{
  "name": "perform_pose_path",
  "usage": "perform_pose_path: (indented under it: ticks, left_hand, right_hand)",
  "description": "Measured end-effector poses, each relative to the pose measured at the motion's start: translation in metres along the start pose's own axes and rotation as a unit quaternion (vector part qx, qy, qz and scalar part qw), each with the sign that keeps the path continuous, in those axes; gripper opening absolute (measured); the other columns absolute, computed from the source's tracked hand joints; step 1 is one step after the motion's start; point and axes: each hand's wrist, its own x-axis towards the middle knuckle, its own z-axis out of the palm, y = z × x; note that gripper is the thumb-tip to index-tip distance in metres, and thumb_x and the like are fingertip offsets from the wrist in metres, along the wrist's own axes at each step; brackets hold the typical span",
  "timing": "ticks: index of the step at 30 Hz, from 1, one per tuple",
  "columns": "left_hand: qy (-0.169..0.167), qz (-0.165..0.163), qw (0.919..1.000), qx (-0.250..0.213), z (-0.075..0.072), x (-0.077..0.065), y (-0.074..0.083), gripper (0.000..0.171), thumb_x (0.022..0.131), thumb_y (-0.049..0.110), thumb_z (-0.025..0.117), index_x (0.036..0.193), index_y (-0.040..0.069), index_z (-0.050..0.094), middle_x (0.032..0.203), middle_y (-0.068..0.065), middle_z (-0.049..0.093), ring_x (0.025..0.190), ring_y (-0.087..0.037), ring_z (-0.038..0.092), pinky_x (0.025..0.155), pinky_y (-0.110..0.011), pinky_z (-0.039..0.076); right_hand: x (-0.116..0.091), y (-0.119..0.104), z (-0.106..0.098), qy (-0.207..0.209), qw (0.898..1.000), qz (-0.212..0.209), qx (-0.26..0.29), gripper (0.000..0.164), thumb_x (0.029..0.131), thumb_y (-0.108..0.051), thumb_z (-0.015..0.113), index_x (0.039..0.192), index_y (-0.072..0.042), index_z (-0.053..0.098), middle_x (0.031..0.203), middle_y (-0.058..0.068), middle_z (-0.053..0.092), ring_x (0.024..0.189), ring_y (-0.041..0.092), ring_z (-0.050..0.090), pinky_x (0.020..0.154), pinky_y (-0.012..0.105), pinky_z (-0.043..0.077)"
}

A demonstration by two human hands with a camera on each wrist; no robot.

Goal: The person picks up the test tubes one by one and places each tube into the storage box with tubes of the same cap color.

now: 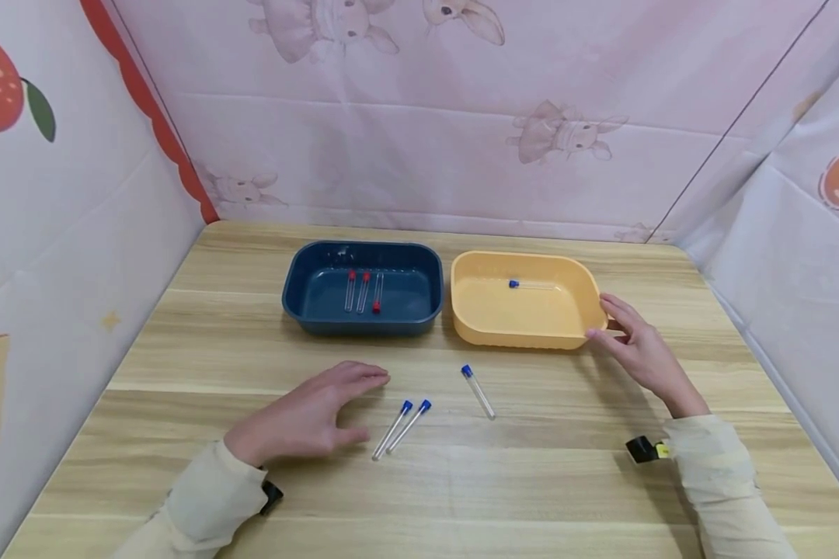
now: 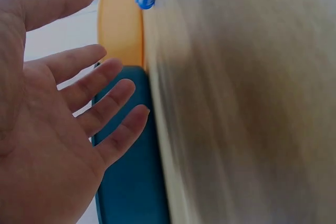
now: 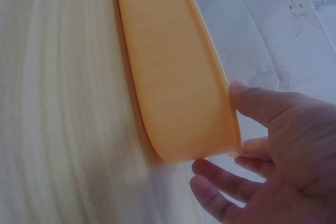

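Observation:
My left hand [image 1: 308, 415] hovers over the table with fingers spread and nothing in it. Just right of it, two blue-capped test tubes [image 1: 409, 428] lie side by side on the wood. Another blue-capped test tube [image 1: 478, 392] lies apart, further right. At the right end of the yellow tray [image 1: 520, 340], my right hand [image 1: 639, 349] touches the rim with thumb and fingertips; its other fingers extend loosely below in the right wrist view. Inside that tray is one blue-capped test tube [image 1: 531, 286]. The dark blue tray [image 1: 363, 328] holds three red-capped test tubes [image 1: 363, 293].
The two trays stand side by side at the back of the wooden table [image 1: 531, 489]. Behind them hangs a pink printed cloth [image 1: 419, 171], with white printed cloths at both sides. Black wrist gear [image 1: 642, 449] hangs by the right sleeve.

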Motion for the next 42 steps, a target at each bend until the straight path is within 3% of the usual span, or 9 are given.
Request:
perform_pose_path:
  ticks: [7,12,21,42]
  left_hand:
    - [-0.032,0.022,0.9992,0.007,0.009,0.007,0.0,0.093,0.082,0.054,0.083,0.158,0.015,0.045,0.166,0.003,0.034,0.156,-0.02,0.019,0.123,-0.052,0.022]
    - [-0.047,0.022,0.9982,0.031,0.012,0.012,0.002,0.104,0.077,0.063,0.084,0.16,0.016,0.042,0.168,0.004,0.031,0.157,-0.019,0.013,0.125,-0.049,0.017]
    - [-0.07,0.012,0.9965,0.044,0.016,0.017,0.003,0.114,0.073,0.068,0.084,0.164,0.019,0.033,0.17,0.005,0.025,0.158,-0.016,0.007,0.127,-0.045,0.009]
    - [-0.112,-0.002,0.9918,0.061,0.015,0.025,0.002,0.115,0.071,0.066,0.087,0.163,0.023,0.034,0.172,0.001,0.019,0.159,-0.023,0.001,0.127,-0.05,0.005]
  right_hand:
    - [0.0,0.0,0.0,-0.002,1.0,0.002,0.0,0.062,0.101,-0.011,0.068,0.151,0.013,0.04,0.161,0.029,0.032,0.12,0.046,0.056,0.084,0.002,0.044]
    - [0.0,0.0,-0.001,-0.003,1.0,0.004,-0.001,0.062,0.102,-0.013,0.068,0.151,0.013,0.04,0.161,0.029,0.032,0.12,0.047,0.056,0.084,0.001,0.044]
    - [-0.001,0.0,0.0,-0.001,1.0,0.005,0.003,0.062,0.101,-0.012,0.068,0.151,0.014,0.04,0.161,0.029,0.032,0.119,0.047,0.056,0.083,0.002,0.045]
    - [-0.001,0.0,-0.001,0.002,1.0,0.01,-0.007,0.062,0.101,-0.012,0.069,0.151,0.012,0.041,0.162,0.027,0.032,0.119,0.044,0.057,0.084,0.002,0.044]
